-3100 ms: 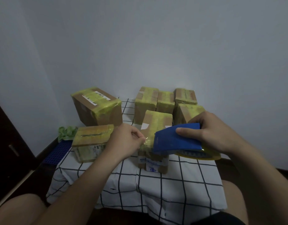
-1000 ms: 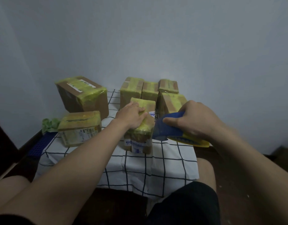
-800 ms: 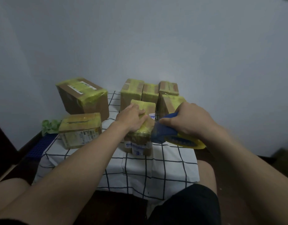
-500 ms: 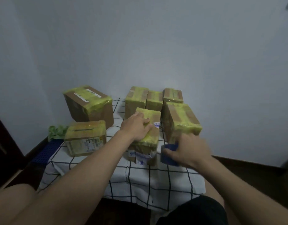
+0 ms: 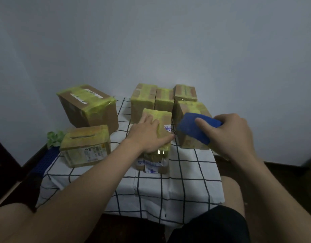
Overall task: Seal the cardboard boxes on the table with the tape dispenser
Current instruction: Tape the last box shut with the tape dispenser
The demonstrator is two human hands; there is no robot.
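1. Fingers of our left hand are lying spread and flat on top of the middle box, pressing down on its yellow-green tape rather than closing around anything.
2. Fingers of our right hand are curling around the blue tape dispenser, with the forefinger stretched along its upper face; we are holding it just right of the middle box, its leading edge almost meeting that box's top right corner.
3. We cannot tell whether tape is running between the dispenser and the box.
4. Directly behind the dispenser, right of the middle box, a taped box is standing partly hidden.
5. Behind the middle box, three more taped boxes are standing in a row: one, the next touching it, and a third at the right end.
6. Left of the middle box a low labelled box is sitting well apart from it, and behind that a large box is resting tilted.
7. All of these are sitting on the table under a white grid-patterned cloth, with the middle box near its centre.
8. Far left of the middle box, beyond the table edge, something green is lying above a blue perforated surface.
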